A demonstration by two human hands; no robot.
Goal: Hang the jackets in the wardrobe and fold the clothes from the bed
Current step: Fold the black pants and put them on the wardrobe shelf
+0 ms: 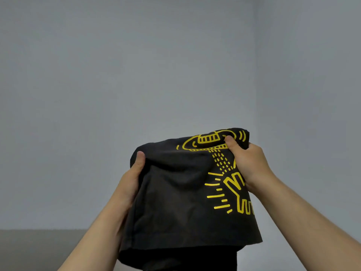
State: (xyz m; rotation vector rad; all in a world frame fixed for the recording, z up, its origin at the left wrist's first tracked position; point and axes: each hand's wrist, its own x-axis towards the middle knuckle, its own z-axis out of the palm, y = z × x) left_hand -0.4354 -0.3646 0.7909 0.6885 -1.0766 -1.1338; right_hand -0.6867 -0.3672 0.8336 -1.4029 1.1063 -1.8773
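Note:
A black T-shirt (pixel 175 196) with a yellow line drawing of a flying saucer and a figure hangs in the air in front of me, folded over on itself. My left hand (pixel 130 178) grips its upper left edge, thumb on the front of the cloth. My right hand (pixel 246 163) grips the upper right edge, thumb pressed on the yellow print. The shirt's lower part drops out of view at the bottom of the frame. No bed, jacket or wardrobe is in view.
A plain grey-blue wall (pixel 136 75) fills the background, meeting a second wall at a corner (pixel 256 75) on the right. A low grey-brown surface (pixel 39 249) shows at the bottom left.

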